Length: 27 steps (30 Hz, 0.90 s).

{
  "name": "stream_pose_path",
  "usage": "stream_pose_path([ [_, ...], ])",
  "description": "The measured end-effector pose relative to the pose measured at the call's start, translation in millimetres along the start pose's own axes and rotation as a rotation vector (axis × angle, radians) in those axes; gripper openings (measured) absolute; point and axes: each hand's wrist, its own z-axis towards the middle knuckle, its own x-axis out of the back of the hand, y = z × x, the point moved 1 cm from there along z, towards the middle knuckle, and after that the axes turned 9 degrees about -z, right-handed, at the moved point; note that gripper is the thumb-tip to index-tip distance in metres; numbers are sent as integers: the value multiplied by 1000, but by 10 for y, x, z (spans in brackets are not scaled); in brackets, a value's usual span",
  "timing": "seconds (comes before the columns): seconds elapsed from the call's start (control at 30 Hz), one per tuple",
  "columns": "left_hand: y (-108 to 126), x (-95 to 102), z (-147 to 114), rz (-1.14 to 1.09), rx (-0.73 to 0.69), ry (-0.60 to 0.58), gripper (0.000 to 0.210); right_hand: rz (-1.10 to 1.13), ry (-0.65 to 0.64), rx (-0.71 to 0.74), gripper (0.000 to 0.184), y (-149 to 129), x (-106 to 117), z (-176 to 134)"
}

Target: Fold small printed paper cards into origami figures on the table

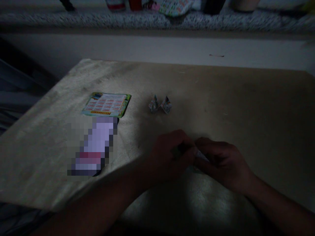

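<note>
My left hand [173,154] and my right hand [222,160] meet above the table, their fingertips pinched together. Between them shows a sliver of a small whitish piece of paper [202,156]; most of it is hidden by the fingers, so its shape cannot be made out. Beyond my hands, two small folded paper figures stand on the tabletop: a left one [154,105] and a right one [166,105]. Both are pointed at the top, printed in mixed colours, and close beside each other.
A phone [97,144] with a blurred lit screen lies on the table [233,108] at the left. A calendar card [107,104] with green edges lies just beyond it. Along the back runs a speckled stone ledge [86,21] holding several items, among them a printed bag [176,7].
</note>
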Motion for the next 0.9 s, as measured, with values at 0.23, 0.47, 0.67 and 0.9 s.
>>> stream_pose_path([
  [0.23,-68,-45,-46,-258,295,-9,22,24,-78,-65,18,-24,47,-5],
  [0.47,-120,-39,-25,-370,398,20,22,17,-87,-145,24,10,55,-5],
  [0.67,-158,4,-10,-285,434,-20,19,19,12,-173,18,76,58,-17],
  [0.9,-230,19,13,-8,446,-51,28,-293,110,51,16,145,132,-1],
])
